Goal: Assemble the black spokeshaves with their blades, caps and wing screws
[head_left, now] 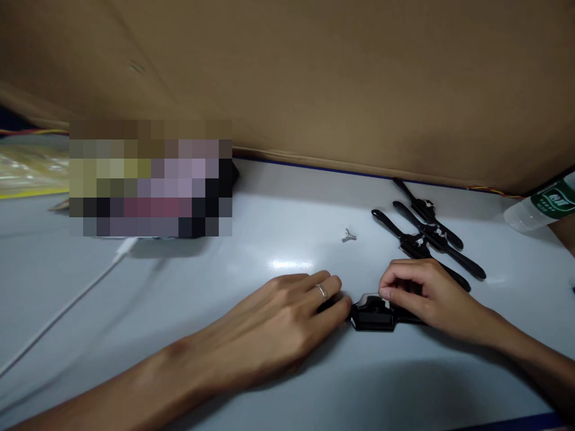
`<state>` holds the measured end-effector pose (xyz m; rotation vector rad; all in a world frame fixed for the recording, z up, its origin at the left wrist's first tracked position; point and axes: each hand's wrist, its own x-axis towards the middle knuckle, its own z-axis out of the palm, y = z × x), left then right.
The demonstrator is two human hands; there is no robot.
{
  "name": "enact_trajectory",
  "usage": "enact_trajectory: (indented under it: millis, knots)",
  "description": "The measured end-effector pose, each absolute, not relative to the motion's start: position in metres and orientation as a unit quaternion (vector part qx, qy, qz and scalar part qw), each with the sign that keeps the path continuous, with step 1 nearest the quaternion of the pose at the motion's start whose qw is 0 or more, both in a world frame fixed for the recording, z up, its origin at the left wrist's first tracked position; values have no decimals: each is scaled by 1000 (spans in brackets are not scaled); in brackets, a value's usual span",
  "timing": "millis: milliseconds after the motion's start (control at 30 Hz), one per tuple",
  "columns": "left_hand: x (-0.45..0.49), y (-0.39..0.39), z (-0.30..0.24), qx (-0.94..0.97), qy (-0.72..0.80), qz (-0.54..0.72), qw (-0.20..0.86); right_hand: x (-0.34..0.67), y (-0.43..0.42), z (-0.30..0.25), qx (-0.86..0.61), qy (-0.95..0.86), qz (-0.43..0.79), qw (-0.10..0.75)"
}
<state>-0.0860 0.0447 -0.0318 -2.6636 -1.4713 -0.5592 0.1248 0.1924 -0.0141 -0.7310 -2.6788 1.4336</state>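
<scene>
A black spokeshave [372, 320] lies on the table in front of me. My left hand [299, 311], with a ring on one finger, is closed over its left handle, which it mostly hides. My right hand [420, 293] pinches the edge of a silver metal plate [369, 297] that sits on the middle of the spokeshave's body. The right handle runs beneath this hand. Beyond my hands, a small silver wing screw [348, 235] lies loose on the tabletop.
Three more black spokeshaves [438, 233] lie side by side behind my right hand. A bottle with a green label [550, 200] is at the far right. A blurred-out block [153, 185] with a white cable [67, 311] stands left. Brown cardboard [314, 78] walls the back.
</scene>
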Motion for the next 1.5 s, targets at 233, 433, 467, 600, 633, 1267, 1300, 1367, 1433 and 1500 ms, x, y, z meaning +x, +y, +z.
enact_trajectory:
  millis: [233, 433, 467, 600, 633, 1267, 1300, 1367, 1433, 1500]
  knots:
    - [-84, 47, -30, -862, -475, -177, 24, 124, 192, -13, -223, -865, 449, 11]
    - [-86, 45, -31, -865, -472, -168, 17, 124, 192, -13, -216, -872, 440, 19]
    - [-86, 44, -31, -865, -473, -167, 14, 124, 192, -13, -215, -872, 440, 17]
    - [-86, 45, -32, -863, -474, -172, 11, 125, 192, -15, -217, -872, 439, 19]
    - [-86, 45, -32, -863, -475, -173, 10, 125, 192, -15, -221, -872, 435, 22]
    - [-86, 47, -31, -837, -510, -200, 14, 128, 190, -21, -180, -920, 339, 75]
    - [-87, 47, -32, -826, -525, -205, 17, 128, 190, -21, -180, -919, 341, 77]
    - [-90, 48, -36, -801, -557, -222, 10, 128, 190, -21, -180, -917, 347, 84]
    - [-95, 49, -39, -783, -575, -234, -21, 128, 190, -21, -178, -914, 354, 88]
    - [-100, 50, -42, -782, -577, -228, -54, 128, 190, -21, -179, -912, 357, 88]
